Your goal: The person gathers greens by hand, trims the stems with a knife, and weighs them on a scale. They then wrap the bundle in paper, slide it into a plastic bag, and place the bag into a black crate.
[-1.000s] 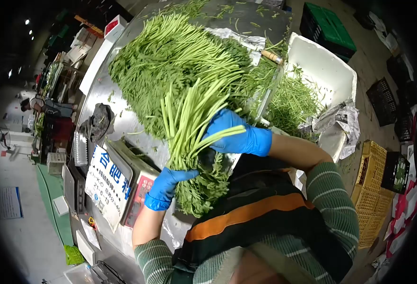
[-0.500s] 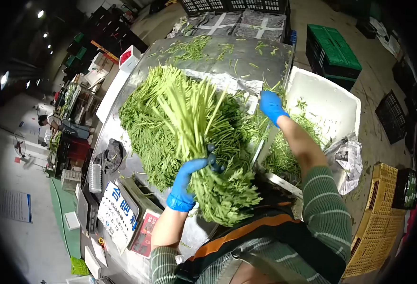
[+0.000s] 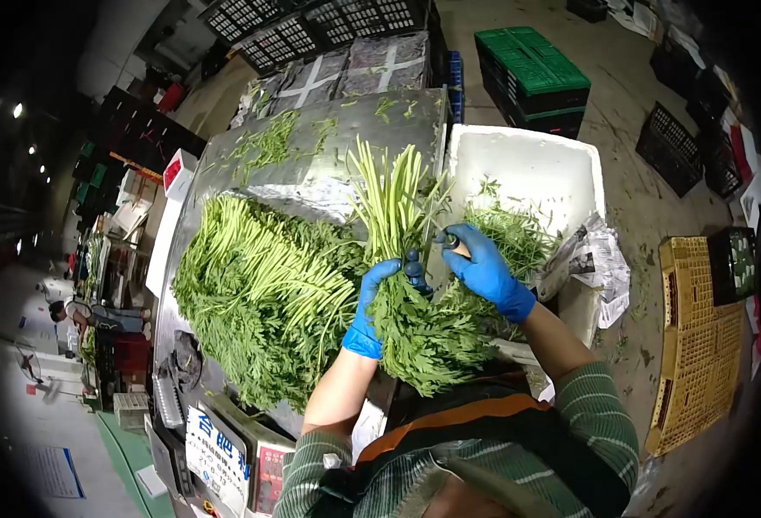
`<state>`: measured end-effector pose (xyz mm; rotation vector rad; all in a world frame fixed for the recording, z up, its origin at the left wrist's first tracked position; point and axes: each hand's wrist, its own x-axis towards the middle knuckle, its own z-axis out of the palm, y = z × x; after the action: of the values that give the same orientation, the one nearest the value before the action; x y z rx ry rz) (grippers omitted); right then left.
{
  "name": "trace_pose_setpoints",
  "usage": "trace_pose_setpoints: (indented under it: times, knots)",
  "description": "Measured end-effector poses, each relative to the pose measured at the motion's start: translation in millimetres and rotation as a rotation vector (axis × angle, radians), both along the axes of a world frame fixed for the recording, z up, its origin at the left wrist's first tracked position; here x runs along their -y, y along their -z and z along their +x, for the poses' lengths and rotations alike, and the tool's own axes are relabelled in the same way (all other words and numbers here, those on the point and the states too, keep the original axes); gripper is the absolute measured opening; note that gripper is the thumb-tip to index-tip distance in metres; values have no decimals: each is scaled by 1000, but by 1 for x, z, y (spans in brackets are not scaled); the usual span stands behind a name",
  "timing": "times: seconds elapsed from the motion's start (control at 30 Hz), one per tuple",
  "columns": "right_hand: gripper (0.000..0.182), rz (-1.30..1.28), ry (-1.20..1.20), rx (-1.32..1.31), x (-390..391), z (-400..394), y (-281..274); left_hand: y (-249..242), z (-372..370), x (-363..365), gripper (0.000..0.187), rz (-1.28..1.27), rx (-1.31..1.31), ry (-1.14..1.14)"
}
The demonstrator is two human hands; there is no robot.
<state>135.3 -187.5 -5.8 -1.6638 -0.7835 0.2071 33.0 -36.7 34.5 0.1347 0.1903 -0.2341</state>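
With the right hand [image 3: 488, 272] in its thin blue glove, now grips a short, pale wooden handle [image 3: 462, 249] just beside the bunch, after reaching toward the table's edge half a second ago. Keeps the left hand [image 3: 370, 306], in a matching glove with dark fingertips, wrapped around the middle of a leafy green bunch with long pale stems [image 3: 432, 341]. So bears the bunch with one hand alone, having given the other over to the handle. Holds it above the near part of the grey metal table [image 3: 311, 160], stems pointing away from the body, leaves toward the black apron with an orange band [image 3: 458, 413]. Still leaves the broad heap of similar greens [image 3: 260, 319] lying to the left, near the bunch.

Impossible to tell what, if anything, extends from the handle: lost among fingers and stems. Hard to judge, too, how tightly to call either grip. Hidden partly behind the right forearm and crumpled newspaper [image 3: 603, 263]: the near side of the white foam box [image 3: 527, 155] with its loose green scraps. Too small to read with confidence: the lower lines on the white printed sheet [image 3: 216, 453].
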Motion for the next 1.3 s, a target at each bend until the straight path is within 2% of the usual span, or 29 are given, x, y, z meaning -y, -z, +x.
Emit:
trace_pose_setpoints:
  times: [0.03,0.1,0.13,0.17,0.23,0.3,0.4,0.5,0.53,0.6,0.63,0.7,0.73,0.8,0.83,0.87,0.9,0.93,0.97,1.0,1.03,1.07,1.1,1.13,1.17,1.23,1.27,1.3]
  knots:
    - [31,-2,13,-2,5,-2,-12,0,2,5,26,9,-10,18]
    - [28,-357,30,-9,14,-4,-26,6,5,14,25,-32,25,40]
    - [28,-303,121,166,15,-5,-14,7,5,20,24,-48,-1,45]
    - [28,-305,131,165,16,-6,-11,6,5,25,23,-58,-21,49]
    - [36,-281,273,477,16,-9,-8,3,5,35,22,-68,-60,56]
    - [40,-272,312,487,17,-10,1,4,6,44,22,-87,-62,97]
    - [33,-215,272,516,25,-8,6,4,8,51,19,-71,-53,216]
    - [29,-272,232,588,42,0,16,3,17,51,19,-55,-86,354]
    - [24,-229,238,559,55,4,32,1,20,52,20,89,-53,348]
    - [22,-570,292,511,93,1,95,-5,25,42,20,325,-110,389]
    - [22,-567,293,522,107,-2,114,11,29,24,28,628,-190,439]
    - [21,-317,505,323,126,-19,141,-16,33,28,33,1538,40,416]
    - [20,-483,551,242,114,-21,98,11,48,14,35,1511,-25,631]
    - [18,-274,544,326,83,-13,44,21,61,21,37,1742,-100,694]
    - [17,-278,457,333,72,-12,16,30,64,23,40,1661,8,674]
    - [17,-289,468,327,78,-14,28,21,63,30,41,1755,-27,629]
    - [17,-456,378,314,84,-16,57,10,61,32,42,1852,-63,583]
    - [16,-614,281,308,91,-13,89,14,64,20,42,1768,77,646]
    - [16,-809,260,201,112,-18,133,-8,65,20,40,2031,63,660]
    - [16,-780,314,106,122,-22,133,-28,60,19,38,2293,25,675]
    - [16,-758,357,1,126,-28,120,-26,62,16,27,2583,182,758]
    - [17,-760,558,38,115,-27,110,-22,61,16,22,2738,264,749]
    - [16,-617,540,61,101,-24,81,-18,63,18,18,2897,369,721]
    - [15,-468,530,89,86,-19,48,-13,62,19,10,2989,486,581]
    - [19,-444,460,112,68,-16,19,-15,64,20,10,2992,492,573]
    - [17,-355,376,257,36,-14,34,-21,60,23,8,3191,577,302]
    - [19,-641,156,195,26,-7,51,-31,56,14,10,3224,621,180]
    - [20,-712,96,167,14,-2,67,-55,49,8,12,3162,486,137]
